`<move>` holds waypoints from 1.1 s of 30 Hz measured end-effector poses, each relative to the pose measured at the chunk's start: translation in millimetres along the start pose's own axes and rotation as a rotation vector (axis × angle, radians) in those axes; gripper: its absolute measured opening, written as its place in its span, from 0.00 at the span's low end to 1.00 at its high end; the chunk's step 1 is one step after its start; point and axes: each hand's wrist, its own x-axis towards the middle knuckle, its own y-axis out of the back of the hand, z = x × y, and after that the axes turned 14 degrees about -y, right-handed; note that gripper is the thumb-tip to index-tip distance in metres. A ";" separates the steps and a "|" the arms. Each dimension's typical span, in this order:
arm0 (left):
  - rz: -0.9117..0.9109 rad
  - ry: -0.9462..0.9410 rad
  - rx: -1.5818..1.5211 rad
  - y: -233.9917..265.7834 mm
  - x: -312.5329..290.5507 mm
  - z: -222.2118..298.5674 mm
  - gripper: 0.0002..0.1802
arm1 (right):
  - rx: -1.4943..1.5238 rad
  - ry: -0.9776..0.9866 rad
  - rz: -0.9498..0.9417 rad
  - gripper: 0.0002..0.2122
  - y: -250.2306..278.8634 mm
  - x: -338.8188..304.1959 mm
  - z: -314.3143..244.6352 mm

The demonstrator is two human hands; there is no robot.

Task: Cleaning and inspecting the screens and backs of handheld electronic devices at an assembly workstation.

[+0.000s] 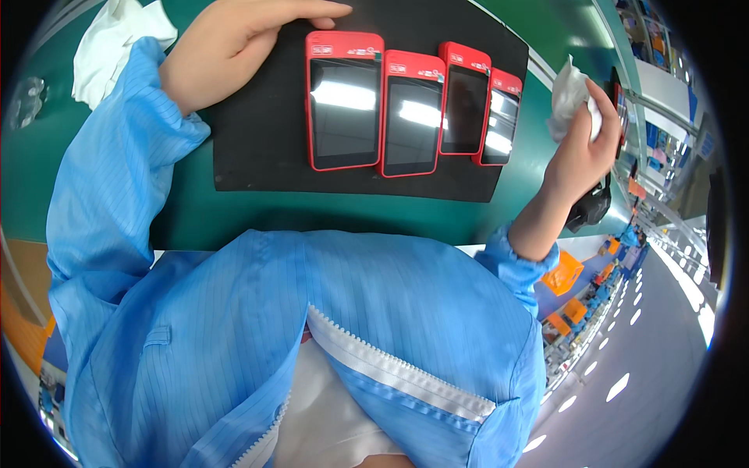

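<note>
Several red-framed handheld devices with dark glossy screens lie side by side on a black mat [257, 156]. The leftmost device [343, 117] is nearest my left hand [226, 51], which rests over the mat's left part with its fingers stretched out and nothing seen in them. Beside it come a second device [411, 125], a third [466, 101] set a little farther back, and a fourth [499, 117] at the right end. Off the mat's right side, my right hand [581, 152] is closed on a crumpled white cloth [568, 97].
Green table surface [187, 222] surrounds the mat. Another white cloth [117, 47] lies at the far left, near a clear plastic piece [29, 101]. A black object [591, 209] sits by my right wrist. Orange bins [563, 273] stand beyond the table at right.
</note>
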 end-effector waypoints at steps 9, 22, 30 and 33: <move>0.001 0.269 0.418 1.6 -33.5 -1.4 0.20 | 0.011 -0.310 -0.373 0.13 -30.4 -5.1 73.6; 0.473 0.735 -0.036 -18.6 -32.5 30.0 0.30 | -0.152 -0.411 -0.275 0.17 -18.1 -52.4 45.2; 0.597 0.681 -0.044 -30.4 -20.8 21.5 0.33 | -0.021 -0.544 -0.392 0.22 -21.8 -46.4 50.2; 0.655 0.661 -0.079 -26.1 -27.8 15.4 0.35 | 0.160 -0.516 -0.347 0.19 -21.9 -43.5 60.5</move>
